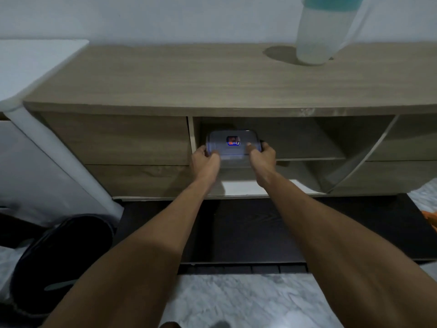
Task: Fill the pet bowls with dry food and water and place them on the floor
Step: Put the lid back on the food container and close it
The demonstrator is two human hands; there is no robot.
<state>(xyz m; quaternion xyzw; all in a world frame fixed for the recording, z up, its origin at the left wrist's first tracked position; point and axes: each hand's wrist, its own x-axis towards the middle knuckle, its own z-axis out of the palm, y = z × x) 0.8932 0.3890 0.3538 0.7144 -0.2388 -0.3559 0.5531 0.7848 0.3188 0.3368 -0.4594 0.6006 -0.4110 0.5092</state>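
Observation:
A clear plastic box with a lid and a small red-and-blue label (pixel 233 144) sits at the left end of the open shelf in the wooden cabinet (pixel 165 91). My left hand (pixel 205 159) grips its left end and my right hand (pixel 262 156) grips its right end. What is inside the box is not visible. On the cabinet top at the far right stands a translucent jug with a teal lid (pixel 319 34). No pet bowl is in view.
A white appliance (pixel 35 150) stands to the left of the cabinet. A dark bag (pixel 63 261) lies on the marble floor at lower left. A black mat (pixel 236 233) lies before the cabinet. An orange thing (pixel 431 220) shows at the right edge.

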